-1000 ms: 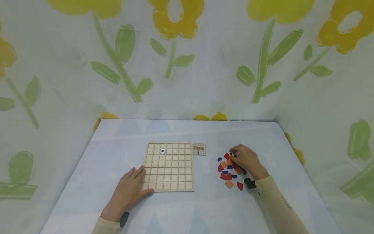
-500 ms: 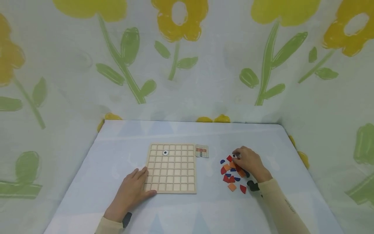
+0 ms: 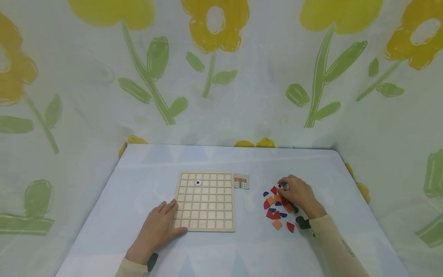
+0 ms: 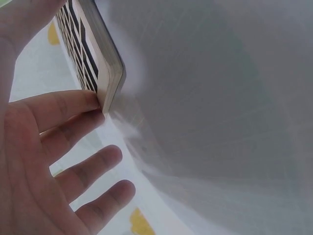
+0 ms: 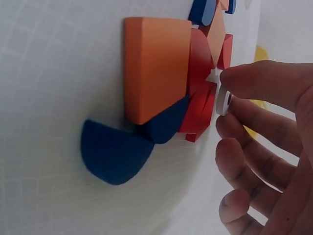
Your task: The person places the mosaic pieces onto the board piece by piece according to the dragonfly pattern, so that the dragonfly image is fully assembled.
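A pale wooden grid board lies flat on the table. A white tile with a black dot sits in one of its upper cells. My left hand rests at the board's lower left edge; in the left wrist view its fingertips touch the corner while the other fingers extend past it. On the right, my right hand pinches a second white, black-dotted tile between thumb and fingers. Red, orange and blue pieces lie scattered under and beside that hand, among them an orange square and a blue half-round.
A small printed card with a picture on a grid lies against the board's upper right side. The table has a pale cloth, and a flower-patterned curtain stands behind it.
The head view has shifted slightly, so everything appears a little lower and farther right. Both hands keep their places; the right hand still pinches the dotted tile.
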### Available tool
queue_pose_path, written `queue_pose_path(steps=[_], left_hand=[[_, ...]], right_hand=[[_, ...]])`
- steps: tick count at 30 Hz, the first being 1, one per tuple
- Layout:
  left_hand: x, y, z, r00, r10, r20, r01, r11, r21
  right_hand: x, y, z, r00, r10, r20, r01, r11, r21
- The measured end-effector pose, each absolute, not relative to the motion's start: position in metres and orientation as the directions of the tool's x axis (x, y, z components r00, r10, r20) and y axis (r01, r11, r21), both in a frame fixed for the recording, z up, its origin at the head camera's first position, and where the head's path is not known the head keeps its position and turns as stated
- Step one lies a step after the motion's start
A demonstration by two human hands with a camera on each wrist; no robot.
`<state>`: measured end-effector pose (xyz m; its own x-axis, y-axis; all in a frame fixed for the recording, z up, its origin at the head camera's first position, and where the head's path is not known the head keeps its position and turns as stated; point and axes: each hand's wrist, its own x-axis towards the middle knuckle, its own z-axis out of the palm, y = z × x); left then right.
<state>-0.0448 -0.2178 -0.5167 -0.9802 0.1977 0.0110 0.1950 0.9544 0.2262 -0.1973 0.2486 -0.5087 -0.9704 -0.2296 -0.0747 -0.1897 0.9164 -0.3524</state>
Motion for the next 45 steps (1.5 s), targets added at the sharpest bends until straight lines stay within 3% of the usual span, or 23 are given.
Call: queue_pose_path(steps=[15, 24, 34, 45], left_hand=[[-0.045, -0.216, -0.514, -0.983, 0.186, 0.011, 0.184, 0.960, 0.214], [-0.042, -0.217, -0.510, -0.985, 0.170, -0.013, 0.164, 0.964, 0.209], [-0.044, -0.214, -0.508, -0.982, 0.190, 0.009, 0.188, 0.961, 0.203], [-0.043, -0.212, -0.510, -0.985, 0.173, -0.011, 0.167, 0.963, 0.213]], right_hand=[[-0.201, 0.214, -0.491, -0.947, -0.303, 0.102, -0.320, 0.881, -0.349], [-0.205, 0.165, -0.483, -0.847, -0.434, 0.306, -0.524, 0.774, -0.354], [-0.205, 0.109, -0.489, -0.836, -0.470, 0.282, -0.548, 0.740, -0.390], [-0.212, 0.064, -0.497, -0.763, -0.577, 0.291, -0.646, 0.666, -0.373]])
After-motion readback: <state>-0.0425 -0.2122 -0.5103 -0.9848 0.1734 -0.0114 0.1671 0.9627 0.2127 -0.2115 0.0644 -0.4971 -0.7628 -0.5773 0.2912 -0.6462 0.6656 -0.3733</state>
